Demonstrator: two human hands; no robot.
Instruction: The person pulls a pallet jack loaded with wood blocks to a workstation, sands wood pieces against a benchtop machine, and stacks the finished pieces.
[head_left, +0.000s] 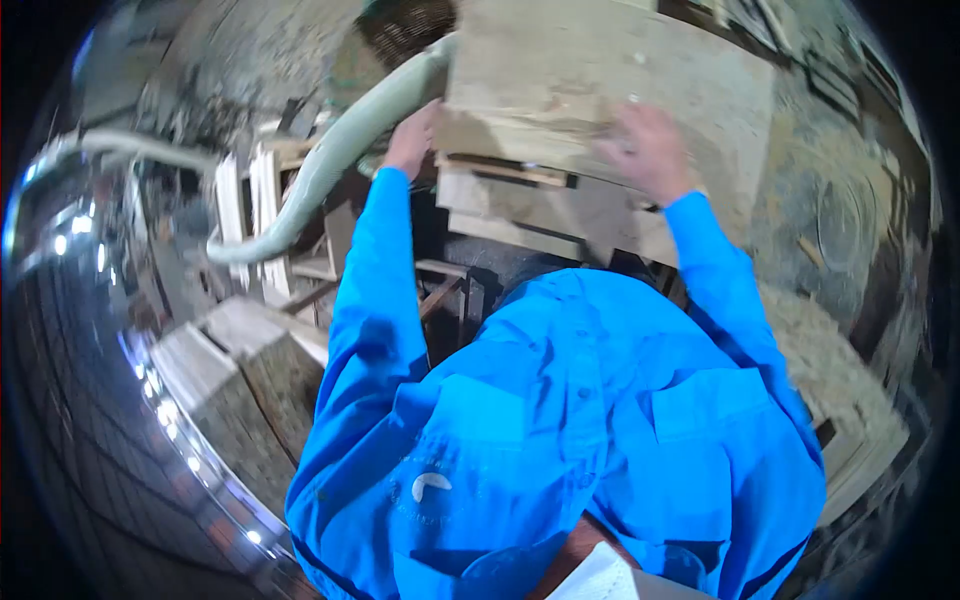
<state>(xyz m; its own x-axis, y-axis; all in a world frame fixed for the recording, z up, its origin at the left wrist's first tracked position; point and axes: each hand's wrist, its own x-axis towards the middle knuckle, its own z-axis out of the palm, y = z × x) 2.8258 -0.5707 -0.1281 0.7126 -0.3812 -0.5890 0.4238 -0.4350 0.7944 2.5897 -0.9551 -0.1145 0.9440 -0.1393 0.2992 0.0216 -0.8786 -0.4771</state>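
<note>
Broad, pale wooden boards [690,75] lie stacked in front of me. My left hand [412,140] is closed on the left edge of an upper board, with its fingertips partly hidden there. My right hand [648,150] is over the near right part of the same board surface. Its fingers look bent but are smeared, so I cannot tell whether they hold anything. Below the upper board, a lower wooden panel [500,197] juts toward me, with a dark gap between the layers.
A thick pale hose [350,135] curves close by my left forearm. Wooden blocks [265,375] stand at lower left, and upright slats [262,195] behind the hose. A dark woven basket [408,28] sits at the top. More boards [840,400] are at my right.
</note>
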